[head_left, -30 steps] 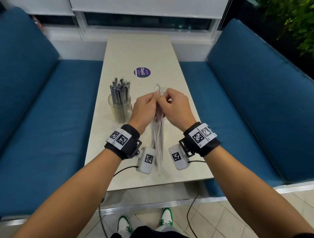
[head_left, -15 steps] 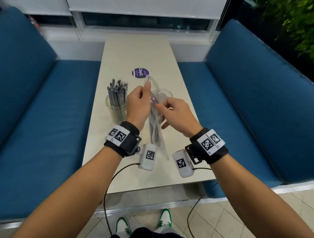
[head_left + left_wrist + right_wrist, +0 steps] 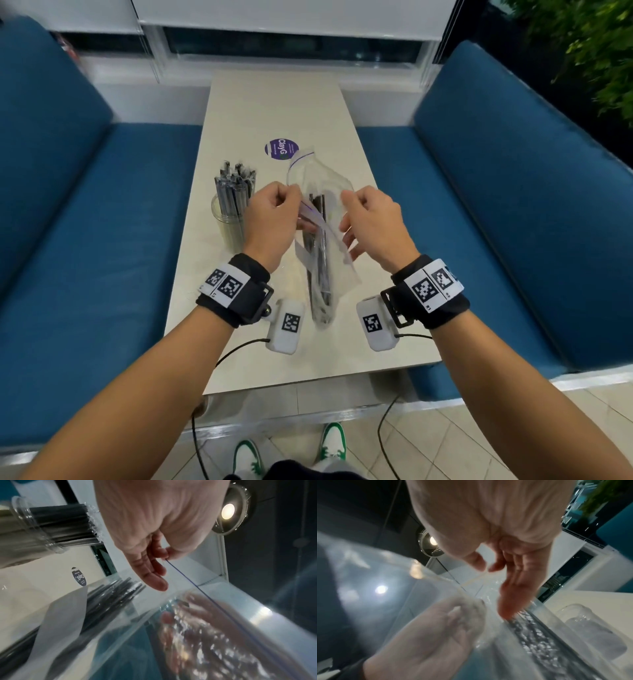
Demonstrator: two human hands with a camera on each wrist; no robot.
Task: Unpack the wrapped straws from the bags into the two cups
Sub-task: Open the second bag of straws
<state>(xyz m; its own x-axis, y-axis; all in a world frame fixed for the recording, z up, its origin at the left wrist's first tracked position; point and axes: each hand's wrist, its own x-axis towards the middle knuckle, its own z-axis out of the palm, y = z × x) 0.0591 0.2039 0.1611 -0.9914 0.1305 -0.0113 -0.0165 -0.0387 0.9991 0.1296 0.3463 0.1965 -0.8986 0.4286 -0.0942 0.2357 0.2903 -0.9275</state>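
Note:
A clear zip bag [image 3: 325, 178] with dark wrapped straws [image 3: 320, 267] inside hangs upright over the table between both hands. My left hand [image 3: 294, 202] pinches the left lip of its mouth between thumb and forefinger [image 3: 164, 557]. My right hand [image 3: 346, 202] pinches the right lip [image 3: 486, 568]. The mouth is spread apart. A clear cup [image 3: 229, 219] packed with wrapped straws [image 3: 236, 185] stands just left of my left hand. An empty clear cup [image 3: 594, 631] stands on the table past the bag; the bag mostly hides it in the head view.
The narrow beige table [image 3: 274, 102] carries a round purple sticker [image 3: 281, 148] beyond the bag. Blue benches [image 3: 102, 240] flank it on both sides. The table's near edge [image 3: 308, 380] lies just under my wrists, with cables hanging off it.
My hands, pressed together at the bag's top a second ago, have drawn apart sideways. The bag's mouth has come open between them.

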